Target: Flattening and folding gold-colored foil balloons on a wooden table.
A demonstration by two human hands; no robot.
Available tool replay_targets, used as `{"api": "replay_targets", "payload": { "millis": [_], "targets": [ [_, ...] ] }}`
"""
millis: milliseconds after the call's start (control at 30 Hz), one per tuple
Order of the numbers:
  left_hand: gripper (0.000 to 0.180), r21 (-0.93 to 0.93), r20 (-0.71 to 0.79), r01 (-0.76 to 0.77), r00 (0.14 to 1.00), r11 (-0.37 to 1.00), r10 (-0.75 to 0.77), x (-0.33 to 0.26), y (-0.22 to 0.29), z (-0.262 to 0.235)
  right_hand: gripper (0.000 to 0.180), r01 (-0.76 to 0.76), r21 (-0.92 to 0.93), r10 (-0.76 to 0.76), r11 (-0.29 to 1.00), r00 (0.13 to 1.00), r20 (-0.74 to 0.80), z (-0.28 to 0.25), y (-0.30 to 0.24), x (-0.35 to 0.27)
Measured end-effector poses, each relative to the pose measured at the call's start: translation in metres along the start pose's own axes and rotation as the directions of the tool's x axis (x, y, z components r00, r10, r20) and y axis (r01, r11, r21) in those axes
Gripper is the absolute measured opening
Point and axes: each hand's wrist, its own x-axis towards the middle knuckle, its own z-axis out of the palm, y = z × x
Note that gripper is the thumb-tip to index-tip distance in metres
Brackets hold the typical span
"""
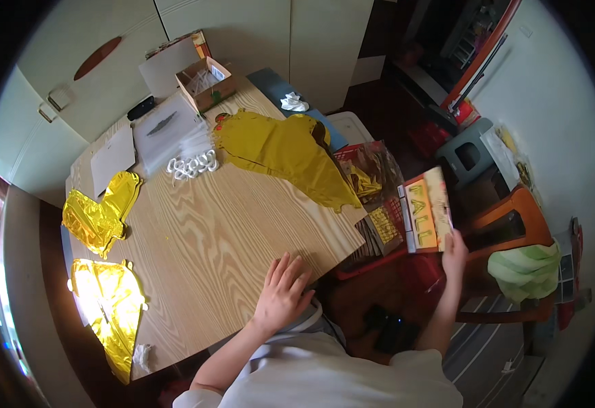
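Note:
My right hand [454, 254] is out past the table's right side, closed on the lower right edge of a flat printed package [421, 216] with an orange and cream front. My left hand [283, 294] lies on the near edge of the wood-grain table [205, 272], its fingers stretched out and holding nothing. Ahead of it, a large flat gold foil balloon [280, 153] spreads across the far right part of the table. Two more gold foil balloons, one crumpled [101, 212] and one glaring with light [110, 306], lie along the left edge.
Coiled white ribbons [192, 164] sit beside clear plastic bags [168, 132]. A cardboard box [206, 87] and a black phone [141, 107] are at the back. Red baskets of packages [382, 228] stand against the table's right side, near a wooden chair [515, 214] and grey stool [466, 153].

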Motion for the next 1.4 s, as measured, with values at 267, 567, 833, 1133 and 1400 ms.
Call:
{"api": "replay_targets", "payload": {
  "millis": [267, 567, 833, 1133, 1400],
  "targets": [
    [0.045, -0.060, 0.071, 0.064, 0.996, 0.996, -0.059, 0.005, -0.003, -0.013, 0.027, 0.250, -0.553, -0.043, 0.795, 0.933, 0.358, 0.182, 0.102, -0.020],
    [0.063, 0.126, -0.004, -0.036, 0.999, 0.991, 0.037, 0.202, -0.067, 0.009, 0.051, -0.202, -0.431, 0.408, 0.880, 0.786, 0.465, 0.205, 0.117, -0.003],
    [0.076, 0.369, 0.257, -0.064, 0.966, 0.927, -0.035, 0.247, -0.114, 0.039, 0.059, -0.282, -0.584, 0.551, 0.761, 0.755, 0.354, 0.249, 0.203, 0.043],
    [0.076, 0.318, 0.365, -0.306, 0.913, 0.897, 0.182, 0.236, -0.173, 0.005, 0.061, -0.390, -0.501, 0.591, 0.773, 0.731, 0.342, 0.279, 0.230, 0.051],
    [0.074, 0.319, 0.326, -0.287, 0.928, 0.903, 0.180, 0.234, -0.175, 0.006, 0.058, -0.259, -0.718, 0.665, 0.646, 0.653, 0.363, 0.296, 0.177, 0.059]
  ]
}}
